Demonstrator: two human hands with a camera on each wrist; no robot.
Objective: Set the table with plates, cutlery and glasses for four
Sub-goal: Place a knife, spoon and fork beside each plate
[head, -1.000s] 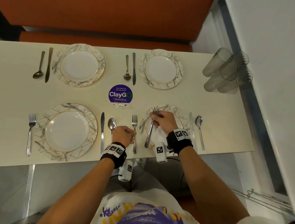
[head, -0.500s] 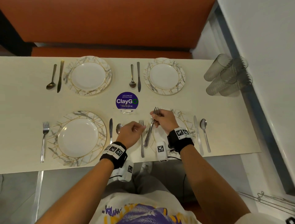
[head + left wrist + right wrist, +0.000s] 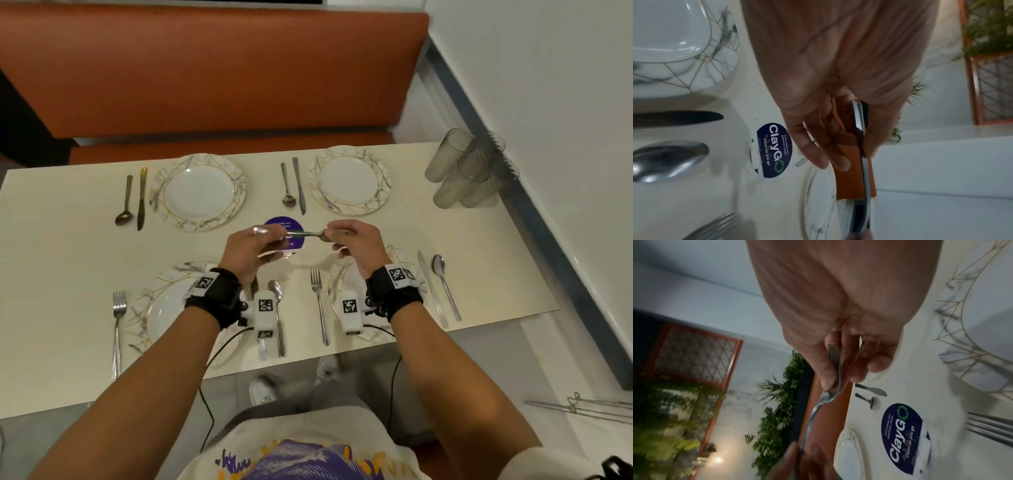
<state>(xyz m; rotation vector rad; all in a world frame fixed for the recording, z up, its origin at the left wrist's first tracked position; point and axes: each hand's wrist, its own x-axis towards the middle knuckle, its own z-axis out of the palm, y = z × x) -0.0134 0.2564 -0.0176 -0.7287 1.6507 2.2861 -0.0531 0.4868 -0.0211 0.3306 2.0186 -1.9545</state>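
head view, hands: the left hand and right hand are raised above the middle of the table, one fork held level between them over the round purple sticker.
head view, grip: the left fingers curl round the handle end; the right fingers pinch the tine end.
head view, far settings: two plates, the far left plate with a spoon and knife to its left, the far right plate likewise.
head view, near settings: the near left plate has a fork on its left; the near right plate has a fork on its left, and a knife and spoon on its right (both plates are partly hidden by the wrists).
head view, glasses: a cluster of clear glasses at the table's far right corner, by the wall.
left wrist view, grip: the left hand has thumb and curled fingers closed on the fork handle, which runs away from the camera towards the other hand's fingertips at the bottom edge.
left wrist view, table: the sticker, a spoon bowl and a knife tip beside a plate.
right wrist view, grip: the right hand pinches the fork at its head; the handle runs down to the blurred left fingers.
right wrist view, table: the sticker with fork tines beside it.
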